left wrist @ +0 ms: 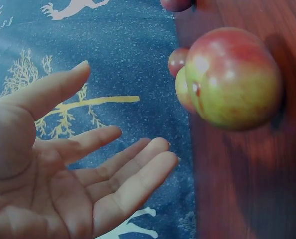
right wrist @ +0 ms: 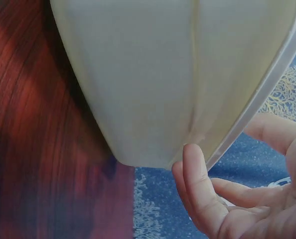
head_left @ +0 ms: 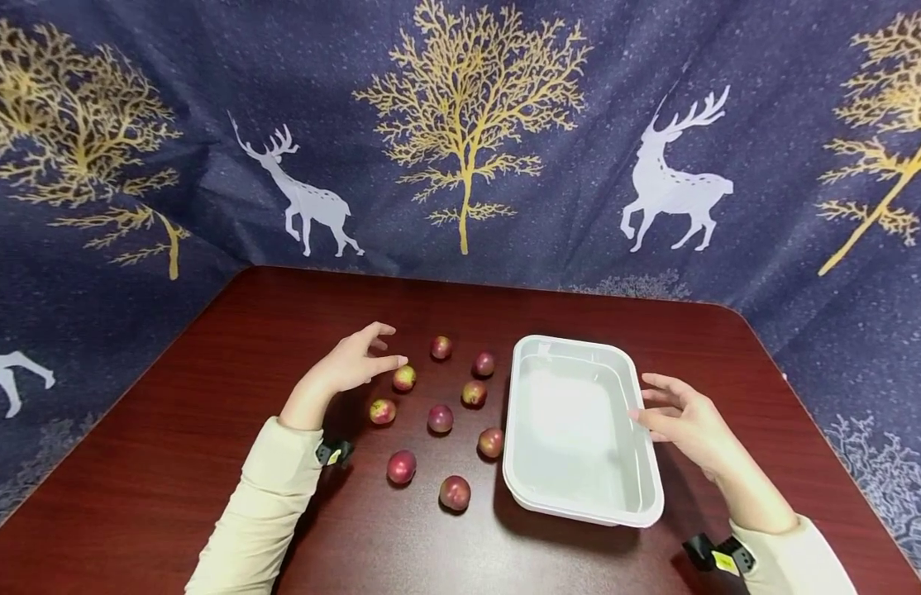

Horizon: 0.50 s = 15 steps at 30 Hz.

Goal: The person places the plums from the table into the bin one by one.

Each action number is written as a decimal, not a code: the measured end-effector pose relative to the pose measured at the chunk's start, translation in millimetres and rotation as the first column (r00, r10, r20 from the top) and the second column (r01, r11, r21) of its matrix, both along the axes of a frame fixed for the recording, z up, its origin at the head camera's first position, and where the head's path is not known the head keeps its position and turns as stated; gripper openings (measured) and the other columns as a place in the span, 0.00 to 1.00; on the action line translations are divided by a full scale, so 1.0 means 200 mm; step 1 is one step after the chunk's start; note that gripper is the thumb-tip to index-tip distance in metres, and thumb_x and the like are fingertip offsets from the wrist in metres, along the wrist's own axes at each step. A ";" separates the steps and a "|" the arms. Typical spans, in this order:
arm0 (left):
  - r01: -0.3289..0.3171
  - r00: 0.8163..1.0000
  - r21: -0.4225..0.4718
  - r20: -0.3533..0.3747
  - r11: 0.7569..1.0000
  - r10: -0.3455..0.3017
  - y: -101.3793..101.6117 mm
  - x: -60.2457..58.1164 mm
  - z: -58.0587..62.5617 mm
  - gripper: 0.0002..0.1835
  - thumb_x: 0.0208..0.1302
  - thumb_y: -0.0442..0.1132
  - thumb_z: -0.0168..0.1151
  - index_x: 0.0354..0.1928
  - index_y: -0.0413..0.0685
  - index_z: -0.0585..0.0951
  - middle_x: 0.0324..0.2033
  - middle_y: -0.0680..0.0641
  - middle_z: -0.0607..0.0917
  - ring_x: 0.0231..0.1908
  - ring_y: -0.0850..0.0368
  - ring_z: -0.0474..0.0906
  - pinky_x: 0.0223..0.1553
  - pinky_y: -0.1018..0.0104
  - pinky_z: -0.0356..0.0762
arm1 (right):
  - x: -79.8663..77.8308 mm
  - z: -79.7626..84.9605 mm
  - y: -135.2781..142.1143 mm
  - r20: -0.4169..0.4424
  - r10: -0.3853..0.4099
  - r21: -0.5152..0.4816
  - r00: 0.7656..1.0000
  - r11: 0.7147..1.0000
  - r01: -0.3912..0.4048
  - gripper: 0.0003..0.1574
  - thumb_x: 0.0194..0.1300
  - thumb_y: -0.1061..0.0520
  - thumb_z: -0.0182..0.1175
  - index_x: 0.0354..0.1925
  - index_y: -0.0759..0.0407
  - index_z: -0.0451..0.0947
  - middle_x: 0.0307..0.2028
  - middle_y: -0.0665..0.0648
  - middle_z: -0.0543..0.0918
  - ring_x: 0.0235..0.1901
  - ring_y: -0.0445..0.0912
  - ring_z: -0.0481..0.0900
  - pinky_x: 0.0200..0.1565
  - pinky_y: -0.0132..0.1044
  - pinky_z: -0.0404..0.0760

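Observation:
My left hand [head_left: 350, 361] reaches over the left side of a loose group of plums, fingers spread and holding nothing. In the head view its thumb tip is close beside a yellow-red plum [head_left: 404, 378]. Another yellow-red plum [head_left: 382, 411] lies nearer the wrist. The left wrist view shows the palm and fingers apart from a large plum [left wrist: 235, 79]. A white plastic container [head_left: 514, 413] stands right of the plums. My right hand [head_left: 687, 421] holds its right rim, thumb over the edge and fingers along the outer wall [right wrist: 133, 79]. How firmly they press is unclear.
More plums lie between the left hand and the container, among them a dark one [head_left: 441, 419], one beside the container wall [head_left: 491, 443] and a near one [head_left: 455, 493]. A blue cloth with deer and trees [head_left: 460, 273] hangs behind the brown table [head_left: 341, 306].

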<state>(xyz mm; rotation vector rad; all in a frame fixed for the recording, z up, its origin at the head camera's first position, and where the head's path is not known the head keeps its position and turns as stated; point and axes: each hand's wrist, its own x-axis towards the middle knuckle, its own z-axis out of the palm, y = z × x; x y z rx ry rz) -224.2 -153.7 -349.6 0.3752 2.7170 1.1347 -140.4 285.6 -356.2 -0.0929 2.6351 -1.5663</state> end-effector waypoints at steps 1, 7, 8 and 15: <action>-0.003 1.000 0.014 0.016 1.000 0.003 0.00 0.00 0.00 0.31 0.63 0.45 0.61 0.63 0.37 0.65 0.54 0.26 0.74 0.45 0.39 0.79 0.39 0.54 0.81 | 0.00 0.00 0.00 0.007 0.001 -0.002 1.000 1.000 -0.001 0.40 0.62 0.62 0.59 0.66 0.75 0.55 0.56 0.79 0.69 0.35 0.27 0.76 0.34 0.33 0.82; -0.026 0.996 0.052 0.087 0.998 0.021 0.01 -0.02 -0.05 0.30 0.63 0.42 0.61 0.62 0.34 0.65 0.54 0.26 0.73 0.45 0.40 0.78 0.37 0.53 0.83 | 0.00 -0.02 0.00 0.038 -0.002 -0.009 0.999 1.000 0.003 0.39 0.62 0.62 0.60 0.66 0.74 0.56 0.56 0.78 0.70 0.35 0.28 0.77 0.34 0.33 0.82; -0.033 0.995 0.060 0.095 0.998 0.027 0.01 -0.03 -0.06 0.30 0.63 0.41 0.61 0.62 0.34 0.65 0.53 0.27 0.74 0.45 0.40 0.78 0.37 0.53 0.83 | -0.01 -0.02 0.00 0.040 0.000 -0.010 0.999 1.000 0.000 0.39 0.61 0.62 0.60 0.66 0.74 0.57 0.56 0.78 0.70 0.35 0.28 0.78 0.35 0.33 0.82; -0.022 0.992 0.150 0.123 0.988 0.003 -0.01 -0.06 -0.12 0.31 0.61 0.47 0.63 0.58 0.32 0.67 0.49 0.29 0.75 0.42 0.43 0.79 0.35 0.55 0.83 | -0.02 -0.03 0.00 0.044 0.022 -0.026 0.999 0.999 -0.021 0.38 0.61 0.61 0.61 0.64 0.74 0.59 0.53 0.76 0.74 0.35 0.31 0.80 0.35 0.35 0.82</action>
